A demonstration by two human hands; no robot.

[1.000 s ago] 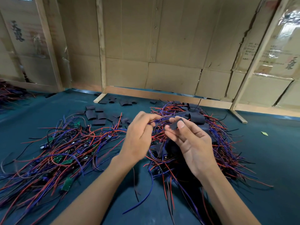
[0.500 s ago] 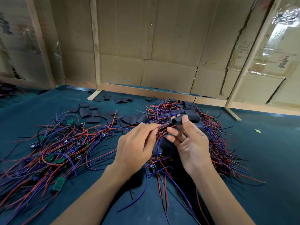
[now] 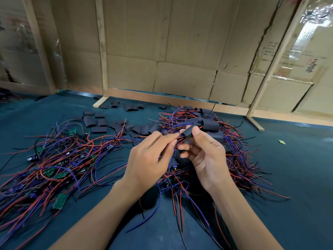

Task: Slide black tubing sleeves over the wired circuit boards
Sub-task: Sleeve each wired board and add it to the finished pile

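Note:
My right hand (image 3: 203, 156) pinches a short black tubing sleeve (image 3: 187, 132) between thumb and forefinger, held above the table. My left hand (image 3: 149, 159) pinches a bundle of red and blue wires (image 3: 175, 139) whose ends enter the sleeve's near end. The circuit board on those wires is hidden by my fingers. More wires hang down from between my hands toward the table.
A pile of bare green boards with wires (image 3: 54, 166) lies at the left. A pile of sleeved boards (image 3: 225, 147) lies behind my right hand. Loose black sleeves (image 3: 97, 123) are scattered at the back. Cardboard walls with wooden posts (image 3: 102, 51) enclose the dark green table (image 3: 297, 186).
The hands have come closer together and the wire ends have gone into the sleeve. The camera has tilted slightly.

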